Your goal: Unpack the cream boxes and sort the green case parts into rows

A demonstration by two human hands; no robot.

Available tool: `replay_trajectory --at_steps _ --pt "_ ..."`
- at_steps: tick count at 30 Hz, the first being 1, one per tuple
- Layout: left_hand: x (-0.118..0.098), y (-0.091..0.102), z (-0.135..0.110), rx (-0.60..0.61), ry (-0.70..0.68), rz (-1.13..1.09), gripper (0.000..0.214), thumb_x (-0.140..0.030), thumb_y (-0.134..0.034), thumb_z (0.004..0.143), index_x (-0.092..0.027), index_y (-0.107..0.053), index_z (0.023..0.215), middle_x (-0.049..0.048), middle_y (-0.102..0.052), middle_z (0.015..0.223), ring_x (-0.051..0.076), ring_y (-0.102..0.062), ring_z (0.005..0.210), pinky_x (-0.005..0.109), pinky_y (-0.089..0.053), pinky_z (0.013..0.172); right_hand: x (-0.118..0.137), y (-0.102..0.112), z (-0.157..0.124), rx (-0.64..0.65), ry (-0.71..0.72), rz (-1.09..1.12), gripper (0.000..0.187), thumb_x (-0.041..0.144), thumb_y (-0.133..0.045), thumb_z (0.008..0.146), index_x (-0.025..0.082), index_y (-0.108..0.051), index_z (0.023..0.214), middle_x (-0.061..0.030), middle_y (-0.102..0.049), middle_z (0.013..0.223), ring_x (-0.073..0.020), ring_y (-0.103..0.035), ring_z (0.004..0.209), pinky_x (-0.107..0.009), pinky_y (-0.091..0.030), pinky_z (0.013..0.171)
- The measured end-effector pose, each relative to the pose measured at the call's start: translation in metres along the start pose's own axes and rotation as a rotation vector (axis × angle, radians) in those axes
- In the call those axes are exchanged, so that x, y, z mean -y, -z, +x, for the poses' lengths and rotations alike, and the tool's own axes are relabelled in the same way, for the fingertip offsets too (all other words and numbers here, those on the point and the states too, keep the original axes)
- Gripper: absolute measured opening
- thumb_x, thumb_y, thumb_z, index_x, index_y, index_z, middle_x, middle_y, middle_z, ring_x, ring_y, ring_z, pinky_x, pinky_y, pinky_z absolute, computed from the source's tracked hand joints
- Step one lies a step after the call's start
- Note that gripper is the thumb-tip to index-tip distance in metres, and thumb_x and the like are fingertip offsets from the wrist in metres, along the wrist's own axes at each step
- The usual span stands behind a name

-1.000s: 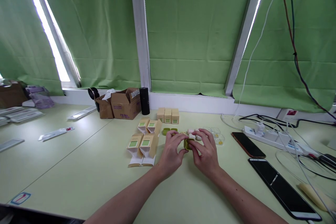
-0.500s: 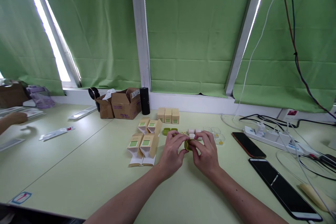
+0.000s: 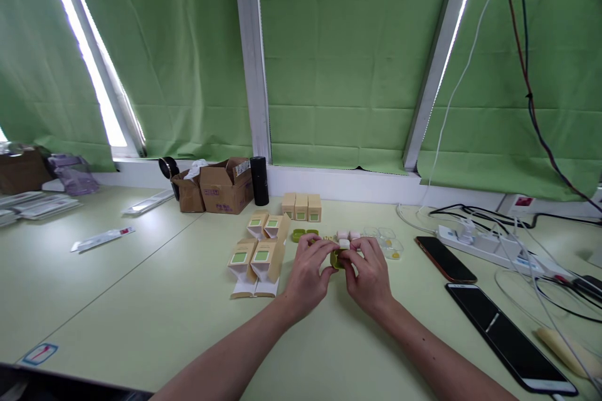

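Both my hands meet over a small olive-green case point(image 3: 335, 258) just above the table. My left hand point(image 3: 308, 274) pinches its left side, fingers curled. My right hand point(image 3: 371, 274) grips its right side, and a small white piece point(image 3: 344, 244) sits at my fingertips on top of the case. Behind my hands lie another green case point(image 3: 300, 235), small white pieces point(image 3: 353, 235) and clear plastic trays point(image 3: 389, 242). To the left lie several opened tan cartons with green labels point(image 3: 256, 258). Three closed tan boxes point(image 3: 301, 207) stand in a row further back.
Two phones lie at right: one with a red edge point(image 3: 444, 259), one large and black point(image 3: 508, 336). A power strip point(image 3: 489, 248) with tangled cables is beyond them. Brown cardboard boxes point(image 3: 221, 186) and a black cylinder point(image 3: 258, 181) stand by the window sill. White packets point(image 3: 101, 239) lie at left.
My fingers have closed in tighter on the green case, with the white piece now on top. Another person's hand, seen at far left half a second ago, is gone.
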State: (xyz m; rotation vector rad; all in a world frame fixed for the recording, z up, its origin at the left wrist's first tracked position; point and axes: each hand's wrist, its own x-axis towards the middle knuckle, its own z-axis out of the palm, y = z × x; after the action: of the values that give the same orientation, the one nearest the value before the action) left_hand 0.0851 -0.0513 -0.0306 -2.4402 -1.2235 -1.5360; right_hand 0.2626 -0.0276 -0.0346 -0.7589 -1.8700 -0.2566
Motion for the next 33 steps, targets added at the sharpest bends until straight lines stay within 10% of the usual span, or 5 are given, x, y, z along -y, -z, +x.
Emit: replay_trajectory --at_steps 33 --pt "0.0017 0.0010 0.0005 -0.025 0.011 0.084 0.054 -0.003 -0.069 0.084 -0.026 -0.065 0.132 0.0075 -0.073 0.121 0.032 -0.051 0.121 0.054 -0.052 0.101 0.0011 -0.0004 0.0015 -0.005 0.048 0.020 0.018 0.006 -0.058 0.093 0.023 -0.066 0.090 -0.0070 -0.057 0.093 -0.0241 -0.050 0.091 -0.039 -0.047 0.075"
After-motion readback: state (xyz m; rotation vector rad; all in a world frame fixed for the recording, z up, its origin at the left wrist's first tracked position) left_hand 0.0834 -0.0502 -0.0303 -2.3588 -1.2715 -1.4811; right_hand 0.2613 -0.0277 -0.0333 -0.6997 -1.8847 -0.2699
